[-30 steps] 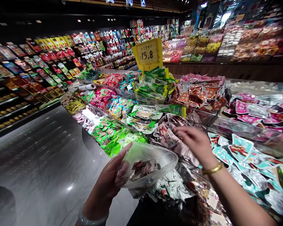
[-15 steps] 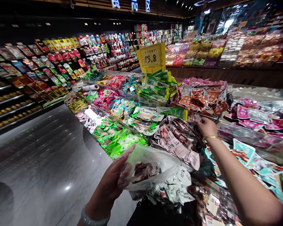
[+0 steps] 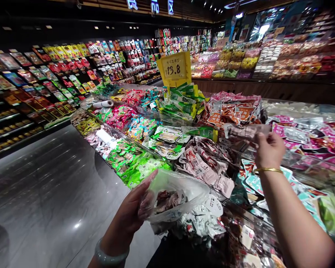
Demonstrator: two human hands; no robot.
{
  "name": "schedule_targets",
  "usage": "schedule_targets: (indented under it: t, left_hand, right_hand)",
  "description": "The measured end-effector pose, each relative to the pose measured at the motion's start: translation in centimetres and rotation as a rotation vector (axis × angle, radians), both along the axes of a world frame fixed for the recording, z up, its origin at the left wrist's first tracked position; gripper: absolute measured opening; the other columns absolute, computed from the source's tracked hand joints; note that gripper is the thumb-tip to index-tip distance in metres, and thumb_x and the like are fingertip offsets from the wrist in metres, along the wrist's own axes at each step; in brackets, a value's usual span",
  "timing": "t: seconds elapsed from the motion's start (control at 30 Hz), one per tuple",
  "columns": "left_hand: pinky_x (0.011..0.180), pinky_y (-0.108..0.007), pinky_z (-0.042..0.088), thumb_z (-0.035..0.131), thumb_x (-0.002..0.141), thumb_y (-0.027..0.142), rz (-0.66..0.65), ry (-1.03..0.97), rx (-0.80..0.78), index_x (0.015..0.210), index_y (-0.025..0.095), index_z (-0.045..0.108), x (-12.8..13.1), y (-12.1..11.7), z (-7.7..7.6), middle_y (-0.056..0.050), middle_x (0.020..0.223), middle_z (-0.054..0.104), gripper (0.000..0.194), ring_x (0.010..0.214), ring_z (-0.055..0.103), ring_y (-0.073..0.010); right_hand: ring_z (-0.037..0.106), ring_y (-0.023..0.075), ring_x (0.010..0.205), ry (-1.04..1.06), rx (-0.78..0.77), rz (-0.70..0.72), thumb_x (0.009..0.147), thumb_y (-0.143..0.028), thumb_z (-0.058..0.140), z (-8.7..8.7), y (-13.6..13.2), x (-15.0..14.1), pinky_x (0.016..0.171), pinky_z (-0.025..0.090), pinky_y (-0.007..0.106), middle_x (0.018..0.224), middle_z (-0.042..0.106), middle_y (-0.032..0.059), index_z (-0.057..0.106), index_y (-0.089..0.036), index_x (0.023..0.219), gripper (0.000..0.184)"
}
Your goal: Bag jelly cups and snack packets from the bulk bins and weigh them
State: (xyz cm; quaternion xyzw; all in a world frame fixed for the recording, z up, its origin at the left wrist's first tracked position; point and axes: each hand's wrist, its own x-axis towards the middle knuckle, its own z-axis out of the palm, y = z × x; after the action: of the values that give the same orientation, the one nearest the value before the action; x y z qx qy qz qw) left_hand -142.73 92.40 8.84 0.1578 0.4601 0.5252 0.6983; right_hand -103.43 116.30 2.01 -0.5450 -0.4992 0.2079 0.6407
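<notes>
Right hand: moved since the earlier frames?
Yes: the right hand has moved rightward in view, farther from the yellow price sign, and holds a packet.

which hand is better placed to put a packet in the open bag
Probably the right hand: it holds a packet by one end, while the left hand is occupied holding the plastic bag, its mouth open.

A yellow price sign stands behind heaped green-and-yellow packets.
</notes>
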Motion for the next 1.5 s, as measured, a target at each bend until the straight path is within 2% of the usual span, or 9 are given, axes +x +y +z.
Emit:
schedule_targets:
  t: [0.1, 0.27, 0.6, 0.73, 0.87, 1.0, 1.13, 1.27, 1.5]
  left_hand:
    - [0.035, -0.014, 0.022, 0.061, 0.092, 0.033, -0.010, 0.023, 0.003, 0.151, 0.020, 0.040, 0.1, 0.0, 0.4, 0.011, 0.044, 0.039, 0.064, 0.034, 0.020, -0.0036]
    - [0.034, -0.016, 0.022, 0.059, 0.091, 0.035, -0.001, 0.071, 0.002, 0.150, 0.019, 0.043, 0.2, 0.2, 0.8, 0.010, 0.043, 0.040, 0.063, 0.034, 0.023, -0.0048]
    - [0.038, -0.017, 0.019, 0.061, 0.089, 0.043, -0.023, 0.279, 0.037, 0.146, 0.019, 0.049, 0.4, -0.3, 1.0, 0.010, 0.041, 0.038, 0.063, 0.033, 0.027, -0.0056]
    - [0.039, -0.018, 0.019, 0.059, 0.090, 0.041, 0.026, 0.259, 0.025, 0.146, 0.018, 0.049, -0.1, -0.5, 0.8, 0.008, 0.042, 0.042, 0.062, 0.035, 0.029, -0.0060]
    - [0.039, -0.018, 0.020, 0.060, 0.089, 0.039, 0.066, 0.241, 0.028, 0.146, 0.018, 0.050, -0.6, -0.9, 0.3, 0.007, 0.044, 0.044, 0.062, 0.036, 0.030, -0.0062]
    - [0.038, -0.019, 0.023, 0.057, 0.091, 0.038, 0.074, 0.265, 0.077, 0.140, 0.016, 0.056, -0.7, -1.5, -0.1, 0.007, 0.045, 0.044, 0.054, 0.037, 0.031, -0.0065]
    - [0.036, -0.018, 0.017, 0.062, 0.089, 0.037, 0.159, 0.265, 0.079, 0.133, 0.013, 0.062, -1.2, -2.6, 0.8, 0.009, 0.043, 0.039, 0.050, 0.034, 0.027, -0.0045]
    - [0.033, -0.017, 0.014, 0.061, 0.089, 0.035, 0.255, 0.199, 0.133, 0.132, 0.013, 0.062, -1.8, -4.5, 3.3, 0.010, 0.042, 0.039, 0.048, 0.031, 0.021, -0.0033]
    - [0.032, -0.016, 0.014, 0.057, 0.092, 0.031, 0.428, 0.318, 0.246, 0.138, 0.020, 0.058, 0.0, -9.6, 7.9, 0.010, 0.039, 0.039, 0.047, 0.030, 0.018, -0.0039]
  right_hand:
    - [0.047, 0.0126, 0.056, 0.257, 0.169, -0.048, 0.077, -0.040, 0.072, 2.6, -3.6, -1.8, 0.062, 0.051, 0.041, 0.074, 0.052, -0.0015, 0.056, -0.024, 0.080, 0.022]
    - [0.057, 0.0189, 0.067, 0.274, 0.042, 0.353, 0.081, -0.029, 0.075, 5.7, -11.9, -8.0, 0.067, 0.053, 0.043, 0.080, 0.059, 0.0016, 0.068, -0.029, 0.083, 0.008]
    - [0.064, 0.0258, 0.119, -0.594, 0.039, 1.221, 0.094, -0.021, 0.057, 2.0, -16.4, -17.3, 0.100, 0.053, 0.046, 0.132, 0.067, 0.0071, 0.072, -0.029, 0.114, 0.026]
    - [0.064, 0.0243, 0.119, -0.716, 0.080, 1.103, 0.095, -0.018, 0.053, 0.6, -16.3, -16.8, 0.101, 0.052, 0.045, 0.129, 0.069, 0.0070, 0.071, -0.027, 0.115, 0.029]
    - [0.057, 0.0312, 0.125, -0.720, 0.125, 0.636, 0.091, -0.034, 0.063, -1.0, -16.3, -15.0, 0.105, 0.045, 0.056, 0.130, 0.066, 0.0102, 0.065, -0.027, 0.125, 0.035]
    - [0.069, 0.0274, 0.083, -0.749, -0.217, 0.582, 0.085, -0.053, 0.063, -2.8, -16.4, -14.4, 0.073, 0.055, 0.043, 0.096, 0.074, 0.0082, 0.066, -0.025, 0.117, 0.042]
    - [0.057, 0.0164, 0.054, -0.305, -0.472, 0.863, 0.088, -0.053, 0.056, -2.3, -16.5, -15.3, 0.053, 0.046, 0.028, 0.058, 0.060, -0.0025, 0.061, -0.022, 0.078, 0.033]
    - [0.057, 0.0141, 0.054, 0.229, -0.524, 1.007, 0.081, -0.050, 0.070, 1.2, -16.9, -16.5, 0.054, 0.046, 0.026, 0.059, 0.061, -0.0036, 0.060, -0.021, 0.083, 0.031]
    - [0.055, 0.0121, 0.061, 0.586, -0.537, 1.171, 0.080, -0.040, 0.076, 7.7, -18.7, -17.9, 0.057, 0.046, 0.023, 0.068, 0.061, -0.0018, 0.059, -0.021, 0.083, 0.026]
